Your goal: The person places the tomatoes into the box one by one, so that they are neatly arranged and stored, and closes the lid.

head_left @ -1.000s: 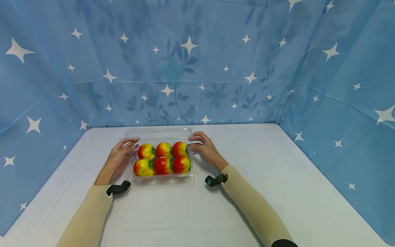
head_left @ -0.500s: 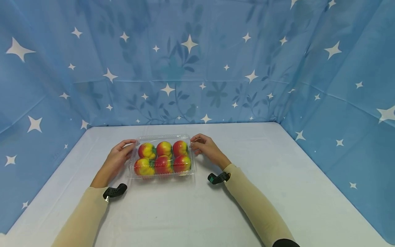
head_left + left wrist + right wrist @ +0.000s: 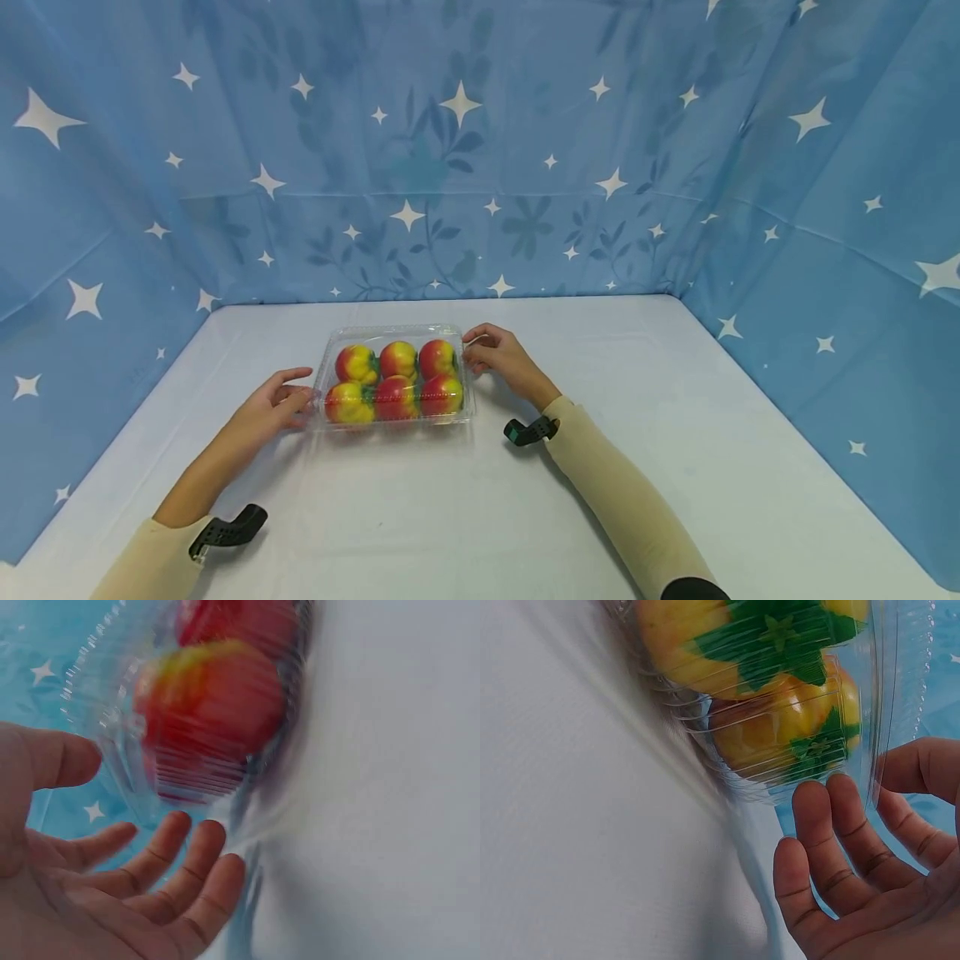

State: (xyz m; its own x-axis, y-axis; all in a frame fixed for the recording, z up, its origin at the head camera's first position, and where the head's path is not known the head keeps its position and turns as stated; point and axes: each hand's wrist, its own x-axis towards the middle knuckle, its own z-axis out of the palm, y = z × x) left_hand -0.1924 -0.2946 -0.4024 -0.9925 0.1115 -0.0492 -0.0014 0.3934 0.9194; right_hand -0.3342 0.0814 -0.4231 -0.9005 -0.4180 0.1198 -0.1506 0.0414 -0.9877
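Observation:
A clear plastic clamshell box (image 3: 397,333) holds several red-and-yellow fruits (image 3: 397,398) in two rows, its lid folded down over them. Green star-shaped leaves (image 3: 780,634) top the fruits in the right wrist view. At the box's left side, near the front corner, my left hand (image 3: 262,408) has its fingers loosely spread. Its thumb and fingertips lie close to the ribbed wall in the left wrist view. My right hand (image 3: 506,362) holds the back right corner, with thumb at the lid's rim and fingertips against the side wall below it.
A white cloth covers the table (image 3: 585,358). Blue curtains (image 3: 480,150) with white stars rise along its back and both sides. A black wrist camera (image 3: 232,529) sits on the left wrist and another black camera (image 3: 531,431) on the right.
The lid, standing back behind the box a second ago, has come down over the fruits. My left hand has slid from the back left corner toward the front; the right stays at its corner.

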